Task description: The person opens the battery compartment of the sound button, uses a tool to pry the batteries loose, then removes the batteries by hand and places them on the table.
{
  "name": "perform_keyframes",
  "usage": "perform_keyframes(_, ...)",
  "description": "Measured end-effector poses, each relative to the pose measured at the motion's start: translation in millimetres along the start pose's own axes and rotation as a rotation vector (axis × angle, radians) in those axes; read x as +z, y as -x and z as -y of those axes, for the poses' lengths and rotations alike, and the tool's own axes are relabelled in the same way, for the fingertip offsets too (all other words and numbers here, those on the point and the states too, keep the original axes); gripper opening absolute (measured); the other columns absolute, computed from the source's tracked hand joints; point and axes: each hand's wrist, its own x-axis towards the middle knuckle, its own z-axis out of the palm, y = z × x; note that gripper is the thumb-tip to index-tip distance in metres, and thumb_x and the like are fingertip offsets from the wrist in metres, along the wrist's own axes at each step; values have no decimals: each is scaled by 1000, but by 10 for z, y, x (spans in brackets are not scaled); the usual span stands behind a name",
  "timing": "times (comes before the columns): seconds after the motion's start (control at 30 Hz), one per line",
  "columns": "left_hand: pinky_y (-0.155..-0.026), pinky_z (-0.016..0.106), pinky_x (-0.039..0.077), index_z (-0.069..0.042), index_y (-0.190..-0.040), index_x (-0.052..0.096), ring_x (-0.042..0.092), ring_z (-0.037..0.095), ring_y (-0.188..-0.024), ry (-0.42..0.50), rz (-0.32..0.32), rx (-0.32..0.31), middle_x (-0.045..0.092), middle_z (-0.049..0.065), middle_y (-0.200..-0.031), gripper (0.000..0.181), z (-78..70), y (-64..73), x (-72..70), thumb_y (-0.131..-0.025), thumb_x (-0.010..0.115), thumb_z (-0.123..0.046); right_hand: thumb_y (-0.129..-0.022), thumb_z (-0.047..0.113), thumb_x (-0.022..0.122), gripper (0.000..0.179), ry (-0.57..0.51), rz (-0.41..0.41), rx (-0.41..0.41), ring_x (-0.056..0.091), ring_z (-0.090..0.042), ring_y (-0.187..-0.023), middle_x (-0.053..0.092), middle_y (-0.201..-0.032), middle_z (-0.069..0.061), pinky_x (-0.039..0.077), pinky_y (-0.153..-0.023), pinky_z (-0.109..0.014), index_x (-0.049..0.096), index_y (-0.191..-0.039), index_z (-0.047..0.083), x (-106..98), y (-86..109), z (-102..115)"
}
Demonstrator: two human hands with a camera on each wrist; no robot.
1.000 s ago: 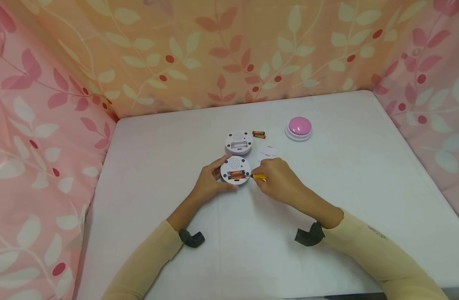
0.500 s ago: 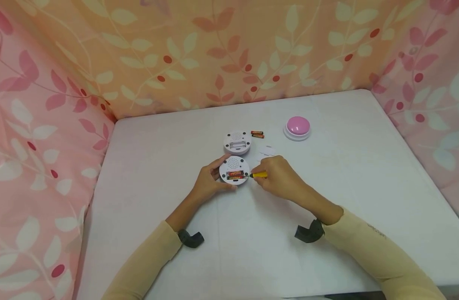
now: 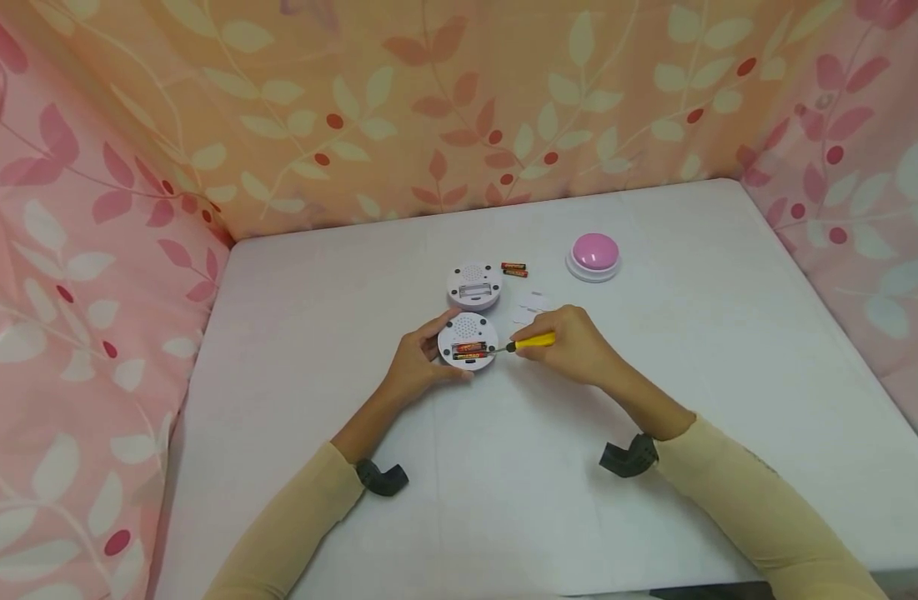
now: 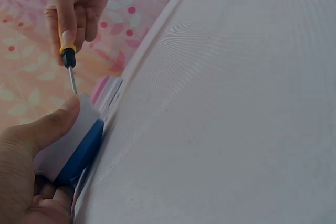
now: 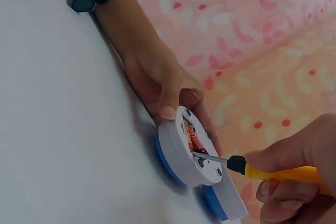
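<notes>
My left hand (image 3: 415, 360) grips a round white button device (image 3: 467, 326) by its left side, thumb and fingers around the rim. It lies face down, its blue dome (image 5: 167, 161) below in the right wrist view. Two red-and-orange batteries (image 3: 469, 347) sit in its uncovered compartment. With my right hand (image 3: 574, 343) I hold a yellow-handled screwdriver (image 3: 535, 341). Its metal tip (image 5: 202, 155) meets the end of the compartment, beside the batteries.
Behind the held device lies a second upturned one (image 3: 474, 287), its battery slot bare. Two loose batteries (image 3: 514, 269) lie to its right, with small white pieces (image 3: 529, 307) nearer. A pink-domed button (image 3: 595, 252) stands upright farther right. Patterned curtains (image 3: 459, 108) border the table.
My right hand has shifted a little right and away from me, and more of the yellow handle shows. The screwdriver tip stays at the compartment; my left hand keeps its hold.
</notes>
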Motion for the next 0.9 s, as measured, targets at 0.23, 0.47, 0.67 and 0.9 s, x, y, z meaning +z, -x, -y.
perform_keyframes(0.23, -110, 26, 42, -25, -152, 49, 47, 12, -139, 13, 3, 7, 47, -10, -154, 103, -14, 5, 0, -63, 99, -17, -86, 10, 79, 18, -95, 8, 55, 62, -23, -89, 77, -95, 0, 50, -74, -32, 83, -103, 14, -18, -29, -169)
perform_keyframes(0.47, -110, 25, 42, -26, -151, 50, 47, 13, -139, 31, -2, 10, 49, -9, -152, 103, -9, -5, 3, -62, 99, -13, -85, 11, 79, 18, -173, 17, 103, 63, -25, -92, 78, -99, -2, 51, -72, -29, 83, -103, 14, -20, -42, -236)
perform_keyframes(0.67, -109, 25, 43, -26, -151, 50, 48, 12, -138, 38, -1, 8, 49, -10, -152, 103, 6, -5, -1, -62, 99, -13, -86, 12, 78, 19, -208, 25, 141, 63, -25, -94, 78, -101, -2, 52, -73, -29, 83, -104, 15, -14, -54, -266)
perform_keyframes(0.9, -110, 25, 42, -32, -149, 52, 46, 12, -140, 20, -5, -22, 46, -10, -155, 101, 7, -3, -8, -62, 99, -15, -87, 13, 78, 20, -254, 34, 198, 58, -28, -89, 77, -106, -4, 53, -68, -25, 82, -106, 15, -13, -59, -295)
